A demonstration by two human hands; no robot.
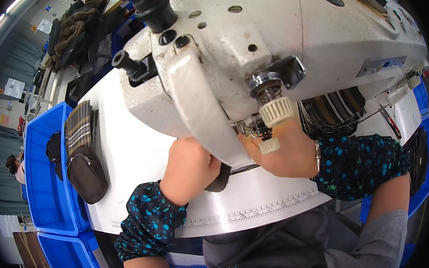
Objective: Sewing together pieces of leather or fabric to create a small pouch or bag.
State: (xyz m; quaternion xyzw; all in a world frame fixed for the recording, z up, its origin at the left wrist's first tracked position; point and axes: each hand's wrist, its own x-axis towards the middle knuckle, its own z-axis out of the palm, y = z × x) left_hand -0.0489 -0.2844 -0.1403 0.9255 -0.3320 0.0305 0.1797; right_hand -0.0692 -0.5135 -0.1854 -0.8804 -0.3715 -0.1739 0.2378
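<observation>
Both my hands are at the head of a white sewing machine, low over its bed. My left hand is closed with curled fingers on a dark fabric piece, whose lower end shows below the fingers. From the other side my right hand bends its fingers in toward the needle area and pinches the same piece, whose dark edge runs beneath it. The machine's curved white lever guard and the ribbed tension knob cover the fingertips, the needle and most of the piece.
Striped fabric pieces are stacked right of the machine head, near small scissors or snips. At left lie a dark pouch and striped fabric beside a blue bin. A printed ruler follows the table's front edge.
</observation>
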